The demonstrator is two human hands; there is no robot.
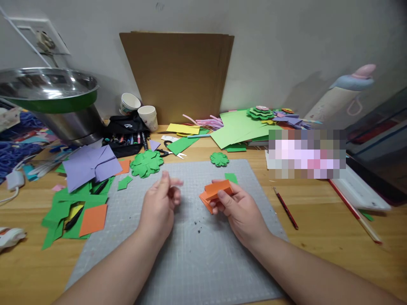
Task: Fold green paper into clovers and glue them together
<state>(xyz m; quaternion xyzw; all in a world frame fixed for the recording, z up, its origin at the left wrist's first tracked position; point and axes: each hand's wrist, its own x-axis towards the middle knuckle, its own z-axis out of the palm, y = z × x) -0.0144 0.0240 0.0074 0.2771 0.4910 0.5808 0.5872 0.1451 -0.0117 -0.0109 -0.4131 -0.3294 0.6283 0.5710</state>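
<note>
Over the middle of the grey cutting mat, my right hand pinches a folded piece of orange paper between thumb and fingers. A second orange layer shows beneath the fold. My left hand hovers to the left of it, apart from the paper, thumb raised and fingers loosely curled, with nothing visible in it. Beyond my left hand lies a large green layered paper flower. A smaller green paper flower rests at the mat's far edge. A green paper scrap is partly hidden behind my right hand.
Green scraps, an orange paper square and purple paper lie left of the mat. Scissors and a black pencil case sit behind. To the right are a pencil and a tilted bottle.
</note>
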